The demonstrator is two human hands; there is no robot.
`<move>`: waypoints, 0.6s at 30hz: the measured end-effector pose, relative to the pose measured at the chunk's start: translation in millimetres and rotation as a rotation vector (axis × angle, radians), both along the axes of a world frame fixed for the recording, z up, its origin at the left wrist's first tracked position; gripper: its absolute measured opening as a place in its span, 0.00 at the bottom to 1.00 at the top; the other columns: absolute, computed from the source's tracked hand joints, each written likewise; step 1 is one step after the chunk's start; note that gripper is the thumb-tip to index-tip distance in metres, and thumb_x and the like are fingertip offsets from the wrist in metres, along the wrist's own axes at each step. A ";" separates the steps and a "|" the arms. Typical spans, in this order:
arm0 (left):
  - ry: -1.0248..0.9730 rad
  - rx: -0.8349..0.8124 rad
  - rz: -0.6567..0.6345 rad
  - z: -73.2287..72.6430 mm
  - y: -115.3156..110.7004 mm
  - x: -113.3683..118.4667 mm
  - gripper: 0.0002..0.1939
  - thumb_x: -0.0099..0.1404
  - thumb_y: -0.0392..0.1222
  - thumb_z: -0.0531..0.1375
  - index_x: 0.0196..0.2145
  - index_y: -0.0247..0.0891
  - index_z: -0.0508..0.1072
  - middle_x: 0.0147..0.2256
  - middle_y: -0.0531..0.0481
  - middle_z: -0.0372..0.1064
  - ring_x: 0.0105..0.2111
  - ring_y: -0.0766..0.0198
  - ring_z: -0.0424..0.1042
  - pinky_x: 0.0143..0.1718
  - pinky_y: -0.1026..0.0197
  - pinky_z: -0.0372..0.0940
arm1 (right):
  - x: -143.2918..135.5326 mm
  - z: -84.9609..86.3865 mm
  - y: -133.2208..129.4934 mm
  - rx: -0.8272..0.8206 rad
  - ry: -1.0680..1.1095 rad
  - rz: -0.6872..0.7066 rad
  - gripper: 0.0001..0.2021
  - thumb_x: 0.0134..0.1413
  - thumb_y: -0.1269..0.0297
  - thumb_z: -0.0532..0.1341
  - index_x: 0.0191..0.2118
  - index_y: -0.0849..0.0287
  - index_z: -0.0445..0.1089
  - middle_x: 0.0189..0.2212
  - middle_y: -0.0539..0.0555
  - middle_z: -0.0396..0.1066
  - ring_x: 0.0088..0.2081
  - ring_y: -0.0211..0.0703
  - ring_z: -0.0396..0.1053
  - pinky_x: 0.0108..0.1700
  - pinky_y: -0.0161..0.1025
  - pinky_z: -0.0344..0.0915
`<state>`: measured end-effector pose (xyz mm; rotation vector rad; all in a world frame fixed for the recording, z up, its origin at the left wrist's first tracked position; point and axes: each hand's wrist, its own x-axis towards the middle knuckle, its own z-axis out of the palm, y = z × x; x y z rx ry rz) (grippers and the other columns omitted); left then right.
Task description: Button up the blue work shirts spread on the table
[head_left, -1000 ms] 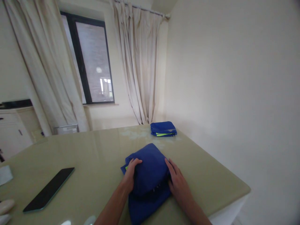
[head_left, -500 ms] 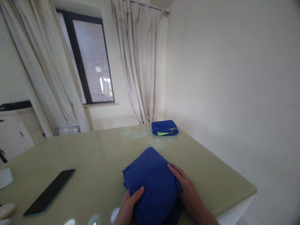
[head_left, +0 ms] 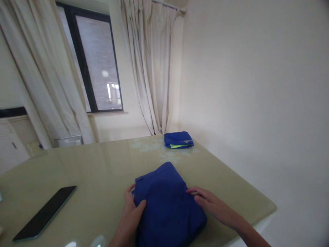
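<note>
A folded blue garment (head_left: pixel 167 202) lies on the table at front centre, one corner pointing away from me. My left hand (head_left: pixel 132 207) grips its left edge, thumb on top and the other fingers around the side. On the right edge, my right hand (head_left: pixel 205 200) has its fingers drawn together, with the fingertips and thumb at the cloth. Farther back rests a second folded blue garment (head_left: pixel 178 139), showing a grey band and a bright yellow-green strip; neither hand touches it.
A dark flat tablet-like slab (head_left: pixel 45 214) lies on the left of the glossy greenish table (head_left: pixel 102 168). The wall (head_left: pixel 252 103) runs along the right side. Curtains (head_left: pixel 151 68) and a window (head_left: pixel 99 61) are behind.
My left hand has shifted up and left along the garment's edge. My right hand has drawn its fingers together at the right edge. The garment's lower right part has spread outward.
</note>
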<state>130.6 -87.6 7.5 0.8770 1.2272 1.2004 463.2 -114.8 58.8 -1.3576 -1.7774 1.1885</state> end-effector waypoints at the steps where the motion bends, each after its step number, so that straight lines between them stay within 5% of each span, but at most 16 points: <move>1: 0.242 0.133 0.033 2.9 7.5 0.7 0.47 0.57 0.34 0.66 0.69 0.42 0.47 0.61 0.37 0.67 0.60 0.43 0.69 0.64 0.44 0.62 | -7.7 -0.7 10.7 -0.064 0.069 -0.065 0.29 0.62 0.40 0.58 0.62 0.49 0.68 0.57 0.58 0.72 0.56 0.56 0.72 0.52 0.51 0.73; 3: 0.712 0.326 0.063 4.1 21.2 0.8 0.39 0.60 0.34 0.60 0.68 0.37 0.53 0.64 0.35 0.61 0.63 0.40 0.65 0.66 0.38 0.57 | -25.2 -5.7 34.7 -0.193 0.099 -0.187 0.37 0.60 0.37 0.58 0.68 0.54 0.57 0.53 0.62 0.74 0.45 0.54 0.77 0.38 0.45 0.75; 6: 1.067 0.376 0.057 -3.5 36.3 -5.9 0.31 0.65 0.34 0.51 0.65 0.34 0.57 0.63 0.33 0.59 0.57 0.41 0.70 0.60 0.35 0.62 | -51.4 -16.8 67.4 -0.227 0.041 -0.251 0.42 0.55 0.39 0.64 0.67 0.60 0.57 0.49 0.63 0.75 0.42 0.53 0.77 0.38 0.45 0.74; 10: 1.079 0.431 0.149 -15.6 46.4 -28.3 0.25 0.65 0.36 0.49 0.59 0.30 0.62 0.56 0.34 0.64 0.56 0.47 0.70 0.61 0.42 0.64 | -79.4 -24.5 92.2 -0.025 0.013 -0.213 0.41 0.46 0.54 0.72 0.65 0.57 0.58 0.46 0.57 0.76 0.48 0.53 0.74 0.50 0.48 0.70; 13: 1.020 0.404 0.237 -16.2 50.3 -43.8 0.22 0.65 0.39 0.49 0.55 0.32 0.65 0.52 0.36 0.65 0.54 0.48 0.70 0.59 0.43 0.64 | -97.5 -18.5 105.2 0.044 0.094 -0.172 0.40 0.45 0.67 0.69 0.65 0.54 0.55 0.41 0.51 0.75 0.41 0.47 0.75 0.44 0.44 0.70; 18: 0.897 0.329 0.296 -10.6 55.8 -50.3 0.26 0.66 0.47 0.49 0.58 0.32 0.62 0.51 0.39 0.62 0.36 0.57 0.74 0.49 0.46 0.71 | -118.2 28.6 154.5 0.125 0.196 -0.189 0.34 0.44 0.68 0.67 0.60 0.52 0.61 0.39 0.49 0.73 0.36 0.42 0.74 0.38 0.39 0.70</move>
